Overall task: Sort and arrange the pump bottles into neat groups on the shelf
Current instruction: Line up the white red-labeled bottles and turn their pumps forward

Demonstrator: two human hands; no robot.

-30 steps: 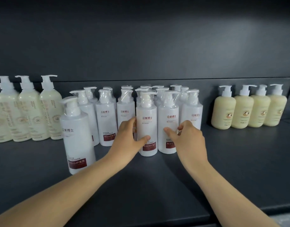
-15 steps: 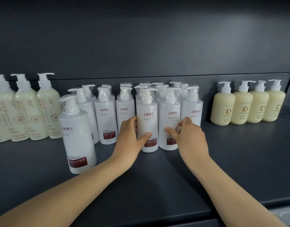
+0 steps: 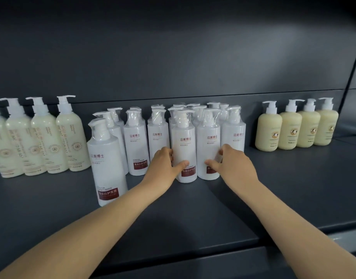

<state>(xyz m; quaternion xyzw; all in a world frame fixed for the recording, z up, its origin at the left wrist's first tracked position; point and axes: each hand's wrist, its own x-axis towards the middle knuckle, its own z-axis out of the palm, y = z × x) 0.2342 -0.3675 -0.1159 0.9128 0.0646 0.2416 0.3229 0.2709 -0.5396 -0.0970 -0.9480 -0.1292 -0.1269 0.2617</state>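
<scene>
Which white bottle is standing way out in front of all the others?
The leftmost white conditioner bottle: it stands alone, nearest the front edge of the shelf.

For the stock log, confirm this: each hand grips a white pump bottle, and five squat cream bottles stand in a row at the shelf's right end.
Wrong count: the head view shows four squat cream bottles, not five. The left hand and right hand do each grip a white pump bottle.

The white pump bottles point(image 3: 135, 146) read "沿美博士" and "KERATIN CONDITIONER", their red bands point(image 3: 140, 164) "角蛋白护发素".
</scene>
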